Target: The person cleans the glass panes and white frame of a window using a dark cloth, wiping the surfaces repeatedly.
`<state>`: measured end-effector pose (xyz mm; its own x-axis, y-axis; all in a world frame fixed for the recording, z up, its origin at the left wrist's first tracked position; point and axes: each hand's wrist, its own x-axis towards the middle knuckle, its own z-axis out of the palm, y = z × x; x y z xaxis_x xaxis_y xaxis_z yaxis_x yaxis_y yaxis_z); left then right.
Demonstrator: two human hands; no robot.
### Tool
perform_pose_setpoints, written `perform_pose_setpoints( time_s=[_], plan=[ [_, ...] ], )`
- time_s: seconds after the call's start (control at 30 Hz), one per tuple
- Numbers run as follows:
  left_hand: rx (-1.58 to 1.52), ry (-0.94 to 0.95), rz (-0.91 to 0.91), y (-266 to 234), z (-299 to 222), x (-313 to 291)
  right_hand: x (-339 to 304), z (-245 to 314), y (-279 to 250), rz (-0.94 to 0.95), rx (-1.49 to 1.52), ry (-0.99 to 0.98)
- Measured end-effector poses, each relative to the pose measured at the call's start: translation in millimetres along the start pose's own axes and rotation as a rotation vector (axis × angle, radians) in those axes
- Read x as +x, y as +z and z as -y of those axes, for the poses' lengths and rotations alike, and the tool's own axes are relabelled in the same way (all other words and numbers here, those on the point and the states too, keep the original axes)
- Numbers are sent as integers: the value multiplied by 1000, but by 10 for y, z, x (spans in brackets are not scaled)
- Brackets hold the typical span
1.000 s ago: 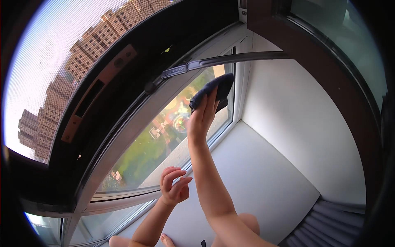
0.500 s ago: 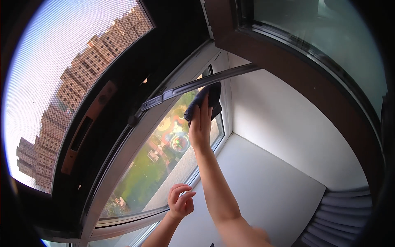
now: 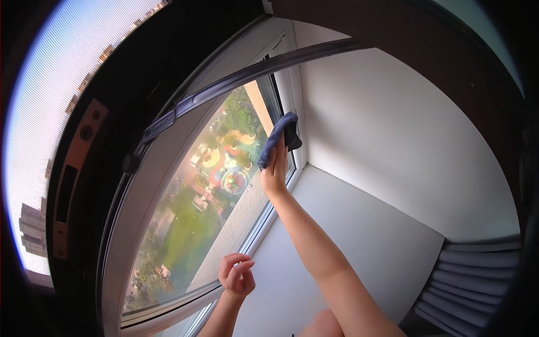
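Observation:
My right hand [image 3: 275, 171] reaches up and holds a dark blue cloth [image 3: 274, 143] folded over its fingers. The cloth lies against the right edge of the window pane [image 3: 191, 224], beside the white frame [image 3: 297, 121]. Lower and to the left, my left hand [image 3: 237, 275] is raised in front of the lower window frame. Its fingers are curled in a loose fist, and nothing shows in them.
A grey metal stay arm [image 3: 241, 78] crosses above my right hand. A dark sash with a mesh screen [image 3: 50, 101] stands at left, and a brown sash edge [image 3: 449, 62] curves at upper right. Grey pleated fabric [image 3: 471, 281] hangs at lower right beside the white wall [image 3: 393, 140].
The view has shifted, showing more of the pane and less of the buildings. My right hand with the cloth now sits farther below the stay arm. My left hand stays curled.

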<state>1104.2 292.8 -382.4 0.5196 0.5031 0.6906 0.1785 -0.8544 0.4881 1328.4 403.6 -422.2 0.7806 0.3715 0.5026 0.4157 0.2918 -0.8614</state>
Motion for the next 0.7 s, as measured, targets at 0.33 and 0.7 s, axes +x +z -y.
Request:
perform_pose_setpoints(
  time_s=[0.33,0.7],
  plan=[
    [111,-150,30,-391,76,-442,-1058,-1500,68,-116,178,482],
    [78,-184,-25,-791,84,-840,-1067,-837,-1,53,359,971]
  ],
)
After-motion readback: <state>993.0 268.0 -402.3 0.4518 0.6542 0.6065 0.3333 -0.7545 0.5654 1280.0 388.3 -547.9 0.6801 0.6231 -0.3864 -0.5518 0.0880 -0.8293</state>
